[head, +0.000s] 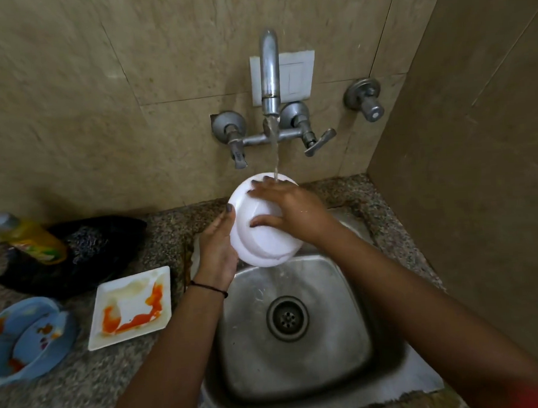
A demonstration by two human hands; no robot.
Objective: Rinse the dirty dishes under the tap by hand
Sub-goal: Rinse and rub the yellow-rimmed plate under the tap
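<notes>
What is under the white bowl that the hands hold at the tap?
The steel sink, its drain nearer the person. The white bowl and left hand cover the sink's back rim, so that part cannot be seen.

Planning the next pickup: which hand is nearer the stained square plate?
Left. The left hand grips the white bowl right of the plate; the right hand is farther right.

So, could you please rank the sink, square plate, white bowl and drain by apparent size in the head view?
1. sink
2. square plate and white bowl: they look about alike, so I leave them unranked
3. drain
</notes>
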